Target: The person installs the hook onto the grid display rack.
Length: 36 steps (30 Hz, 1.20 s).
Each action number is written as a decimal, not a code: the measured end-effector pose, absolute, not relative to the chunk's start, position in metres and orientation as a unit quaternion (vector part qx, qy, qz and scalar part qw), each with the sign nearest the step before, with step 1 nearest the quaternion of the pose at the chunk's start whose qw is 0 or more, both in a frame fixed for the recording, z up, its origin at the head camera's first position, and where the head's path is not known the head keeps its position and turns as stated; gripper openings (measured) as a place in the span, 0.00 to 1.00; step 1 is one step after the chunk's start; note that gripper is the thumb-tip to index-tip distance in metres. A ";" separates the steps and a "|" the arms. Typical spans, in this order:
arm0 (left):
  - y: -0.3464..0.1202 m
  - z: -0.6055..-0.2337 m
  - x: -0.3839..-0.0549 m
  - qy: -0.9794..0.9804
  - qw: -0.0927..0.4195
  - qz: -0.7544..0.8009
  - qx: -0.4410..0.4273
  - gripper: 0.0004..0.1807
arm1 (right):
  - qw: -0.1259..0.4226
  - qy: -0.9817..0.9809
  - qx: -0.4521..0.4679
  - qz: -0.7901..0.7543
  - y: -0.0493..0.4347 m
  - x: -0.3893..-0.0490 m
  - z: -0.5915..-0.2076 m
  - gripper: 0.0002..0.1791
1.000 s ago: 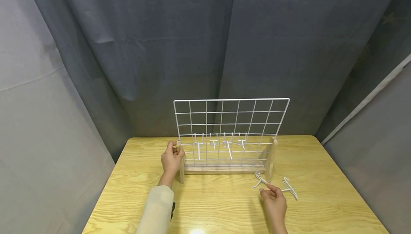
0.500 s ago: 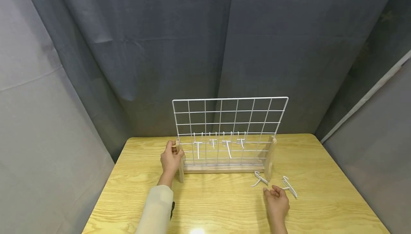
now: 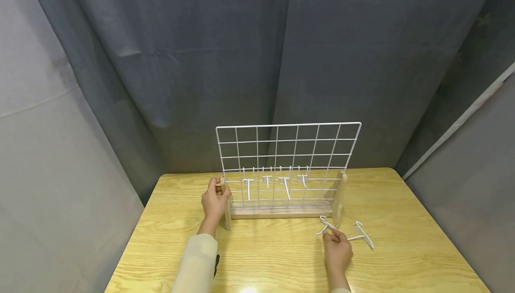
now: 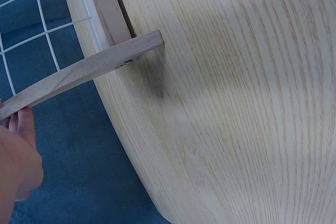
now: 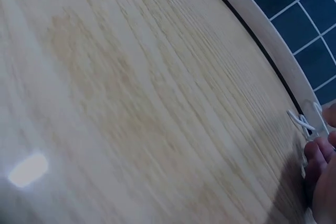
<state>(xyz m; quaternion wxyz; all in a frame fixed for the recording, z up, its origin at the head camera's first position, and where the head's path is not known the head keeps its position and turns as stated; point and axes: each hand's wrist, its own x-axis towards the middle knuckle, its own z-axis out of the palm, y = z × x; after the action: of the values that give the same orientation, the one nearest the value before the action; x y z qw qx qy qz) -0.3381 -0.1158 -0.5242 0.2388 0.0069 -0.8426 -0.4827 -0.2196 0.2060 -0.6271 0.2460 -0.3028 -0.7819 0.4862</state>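
A white wire grid panel (image 3: 287, 154) stands upright in a wooden base (image 3: 281, 212). Several white hooks (image 3: 287, 188) hang in a row on its lower half. My left hand (image 3: 214, 199) grips the left wooden upright (image 4: 79, 74) near its top. On the table in front of the base's right end lies a loose white hook (image 3: 324, 225), whose near end my right hand (image 3: 338, 250) pinches between thumb and fingers. In the right wrist view, part of that hook (image 5: 302, 121) shows by the fingers; the rest is hidden. A second loose hook (image 3: 364, 236) lies just right of this hand.
The wood-grain table (image 3: 173, 248) carries the stand near its far edge. A dark grey curtain (image 3: 209, 69) hangs behind, with lighter cloth (image 3: 36, 159) at the left and more grey cloth (image 3: 474, 186) at the right.
My right hand drew back a little from the nearer loose hook, then moved left and forward onto it again. The left hand stays on the upright, and the grid has not moved.
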 end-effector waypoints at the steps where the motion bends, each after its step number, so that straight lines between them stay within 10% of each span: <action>1: -0.116 -0.524 -0.338 -0.843 0.240 -0.482 0.007 0.17 | 0.240 -0.786 -0.307 0.481 0.205 -0.221 -0.627 0.19; 36: -0.116 -0.522 -0.337 -0.836 0.230 -0.498 0.012 0.17 | 0.160 -0.820 -0.380 0.397 0.207 -0.238 -0.626 0.16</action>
<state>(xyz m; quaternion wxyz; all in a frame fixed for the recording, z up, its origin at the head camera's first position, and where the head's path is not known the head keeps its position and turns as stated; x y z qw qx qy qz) -0.3369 -0.1160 -0.5225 0.2300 0.0122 -0.8360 -0.4980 -0.2384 0.2068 -0.6264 0.1600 -0.3802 -0.8197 0.3973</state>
